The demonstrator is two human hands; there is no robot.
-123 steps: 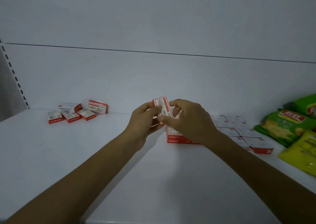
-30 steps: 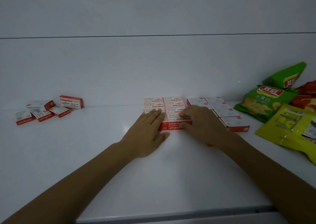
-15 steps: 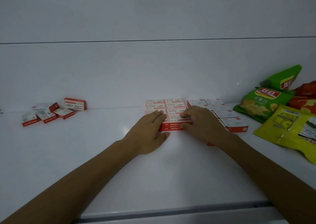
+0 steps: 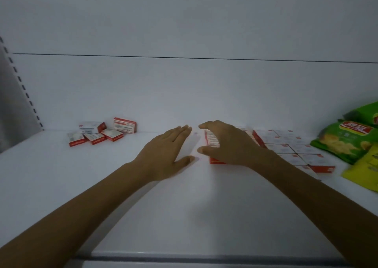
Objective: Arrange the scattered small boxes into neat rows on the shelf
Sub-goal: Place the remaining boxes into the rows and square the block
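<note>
Several small red-and-white boxes lie scattered (image 4: 96, 134) at the back left of the white shelf (image 4: 184, 206), one of them (image 4: 124, 125) standing on its long side. A tidy block of the same boxes (image 4: 212, 141) sits at the centre, mostly hidden under my right hand (image 4: 229, 145), which lies spread over it with the thumb at its front left corner. A second tidy block (image 4: 286, 147) lies just to the right. My left hand (image 4: 165, 155) is flat on the bare shelf left of the centre block, fingers straight, holding nothing.
Green snack bags (image 4: 345, 143) and a yellow bag (image 4: 366, 165) crowd the right end of the shelf. A slotted upright (image 4: 20, 83) bounds the left side. The shelf's front edge (image 4: 204, 259) runs along the bottom, and the back wall stands close behind the boxes.
My left hand has slid left off the centre block onto the bare shelf. My right hand stays over the block, fingers more spread. The view has shifted leftward.
</note>
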